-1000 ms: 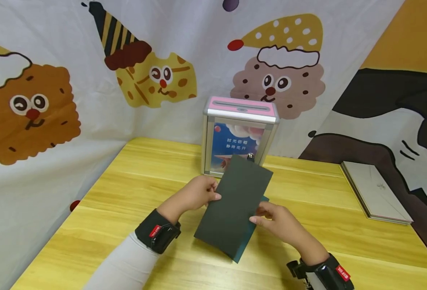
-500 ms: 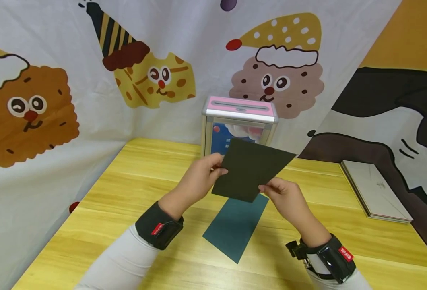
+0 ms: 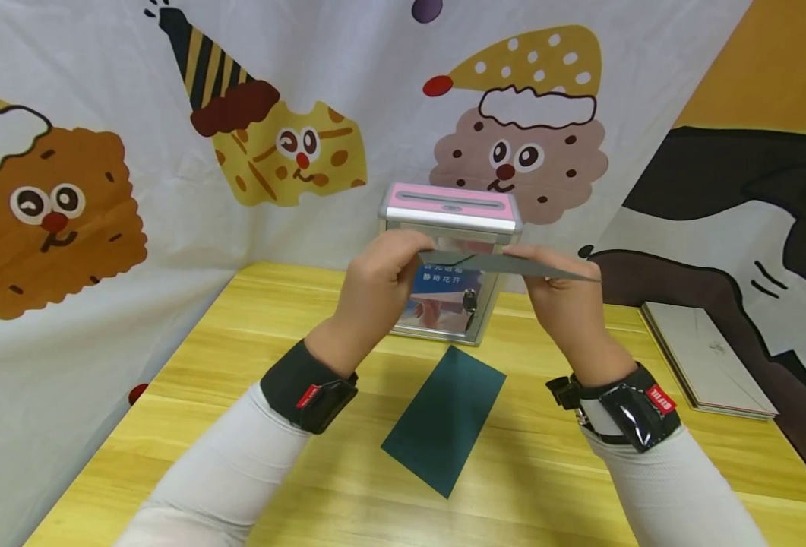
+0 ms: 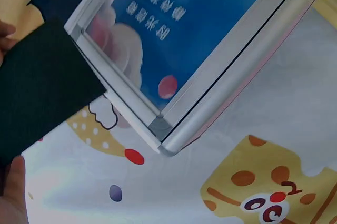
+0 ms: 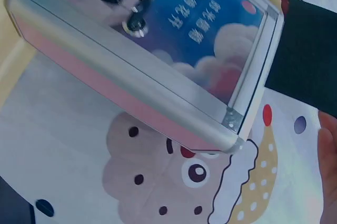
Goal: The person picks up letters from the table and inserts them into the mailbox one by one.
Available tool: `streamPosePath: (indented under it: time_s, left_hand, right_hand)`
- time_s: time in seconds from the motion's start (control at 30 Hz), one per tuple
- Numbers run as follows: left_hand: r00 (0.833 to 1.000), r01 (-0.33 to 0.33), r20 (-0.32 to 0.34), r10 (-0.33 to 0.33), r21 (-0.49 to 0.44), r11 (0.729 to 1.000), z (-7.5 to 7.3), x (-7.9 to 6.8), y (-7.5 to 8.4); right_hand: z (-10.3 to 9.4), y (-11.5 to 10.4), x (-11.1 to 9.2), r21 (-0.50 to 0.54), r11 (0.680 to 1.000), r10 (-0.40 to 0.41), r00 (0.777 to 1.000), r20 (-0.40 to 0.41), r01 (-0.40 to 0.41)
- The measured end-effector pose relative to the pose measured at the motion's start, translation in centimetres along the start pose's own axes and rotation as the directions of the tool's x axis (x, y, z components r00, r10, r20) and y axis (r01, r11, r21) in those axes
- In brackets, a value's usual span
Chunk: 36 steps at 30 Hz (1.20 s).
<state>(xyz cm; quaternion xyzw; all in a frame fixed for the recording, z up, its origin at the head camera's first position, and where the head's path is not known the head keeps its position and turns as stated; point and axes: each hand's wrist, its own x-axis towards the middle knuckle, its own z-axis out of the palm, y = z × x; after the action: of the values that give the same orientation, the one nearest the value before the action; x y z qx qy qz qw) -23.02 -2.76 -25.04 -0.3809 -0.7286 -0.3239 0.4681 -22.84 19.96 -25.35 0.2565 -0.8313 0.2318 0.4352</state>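
Note:
A dark green envelope point(image 3: 505, 264) is held up in front of the box, seen nearly edge-on in the head view. My left hand point(image 3: 378, 296) pinches its left end, and my right hand point(image 3: 570, 315) pinches it toward the right. The envelope point(image 4: 47, 90) appears at the left of the left wrist view, and its far part point(image 5: 310, 53) at the right of the right wrist view. Behind it stands an upright letter box point(image 3: 452, 202) with a pink top, a slot and a clear front. On the table below lies a flat teal card point(image 3: 445, 425).
Keys point(image 3: 469, 300) hang from the lock on the box's front. A pale book or stack of folders point(image 3: 710, 357) lies at the right of the wooden table point(image 3: 238, 349). A cartoon-printed cloth point(image 3: 320, 61) hangs behind the table.
Both hands have lifted the envelope off the teal card, up toward the box's upper front. The envelope has tilted from face-on to nearly edge-on, and the teal card stays on the table.

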Motion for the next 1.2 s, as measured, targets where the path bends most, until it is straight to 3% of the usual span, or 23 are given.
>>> streamPosePath:
  time_s: [0.1,0.23,0.33,0.47,0.7,0.97,1.2]
  left_hand:
    - [0.998,-0.018,-0.058,0.019,0.019,1.0,0.2,1.0,-0.3]
    - [0.994,-0.014,-0.109,0.018,0.036,0.999,0.7,1.8,-0.8]
    - [0.993,-0.003,-0.122,0.01,0.055,0.998,1.3,2.3,-1.6]
    - [0.993,0.02,-0.115,-0.011,0.072,0.997,2.1,3.0,-2.8]
    - [0.995,0.076,-0.076,-0.069,0.085,0.994,3.0,3.9,-4.2]
    - [0.995,0.103,-0.027,-0.101,0.126,0.987,3.5,4.4,-4.9]
    - [0.986,0.154,0.039,-0.161,0.134,0.979,3.4,5.1,-5.5]
  right_hand:
    - [0.2,0.5,1.4,-0.058,0.997,-0.062,0.997,-0.041,0.06]
    - [0.3,1.4,2.7,-0.22,0.959,-0.19,0.981,-0.031,0.179]
    - [0.7,2.1,3.7,-0.22,0.954,-0.216,0.976,-0.04,0.202]
    - [1.8,2.9,4.9,-0.078,0.985,-0.162,0.981,-0.107,0.154]
    - [3.7,4.0,6.0,-0.036,0.994,-0.105,0.978,-0.18,0.1]
    - [4.1,4.6,6.6,0.06,0.998,-0.012,0.994,-0.111,0.019]
    - [4.6,4.7,7.5,0.058,0.996,0.076,0.994,-0.074,-0.072]
